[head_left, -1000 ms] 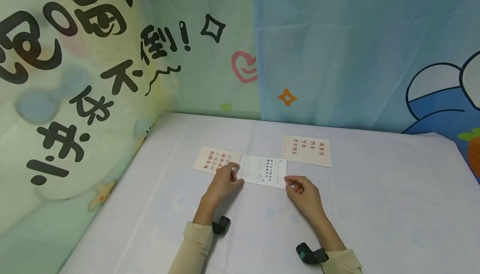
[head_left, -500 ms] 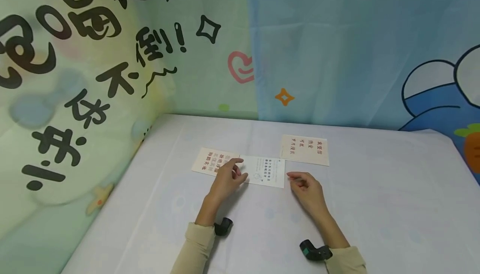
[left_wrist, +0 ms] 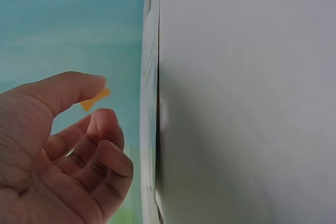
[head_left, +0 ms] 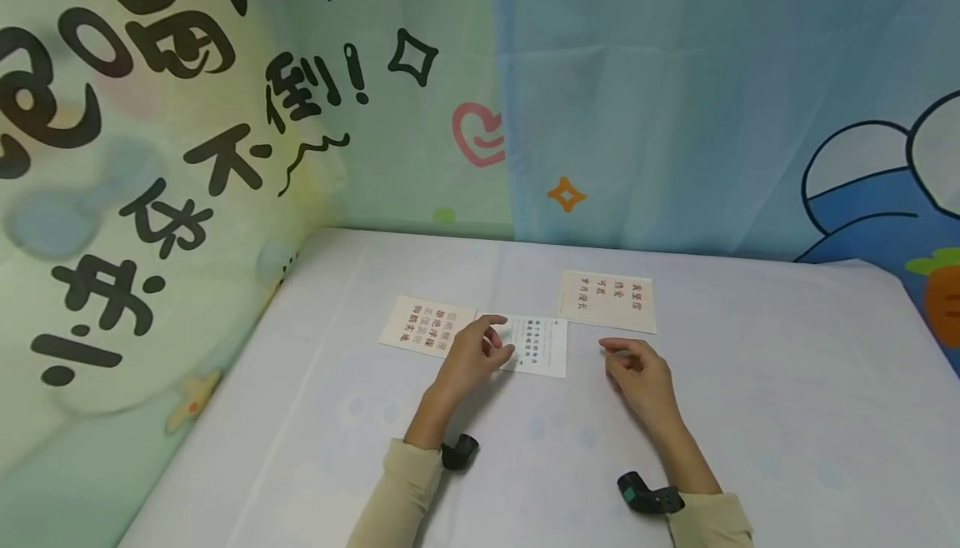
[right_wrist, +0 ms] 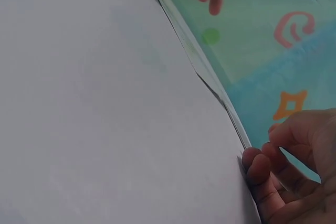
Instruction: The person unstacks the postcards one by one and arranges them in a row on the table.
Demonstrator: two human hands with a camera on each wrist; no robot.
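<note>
A white card point(head_left: 546, 348) with printed dark characters lies flat on the table, its left part hidden behind my left hand point(head_left: 472, 356). That hand hovers over the card with loosely bent fingers, and the left wrist view has a gap between thumb point(left_wrist: 71, 90) and fingers, nothing held. To the left, a cream card point(head_left: 422, 327) with red and grey characters meets the white one. Another cream card point(head_left: 609, 302) with red characters lies behind and to the right. My right hand point(head_left: 643, 380), fingers loosely curled and holding nothing, is to the right of the white card, apart from it.
White cloth covers the table point(head_left: 750, 398). A blue-green printed curtain point(head_left: 675, 115) stands behind it, and a printed curtain with large black characters point(head_left: 150, 281) runs along the left. Each wrist wears a black camera point(head_left: 648, 494).
My right hand has let go of the white card's right edge and moved right. The left hand has released its grip and slid right over the card, uncovering more of the left cream card.
</note>
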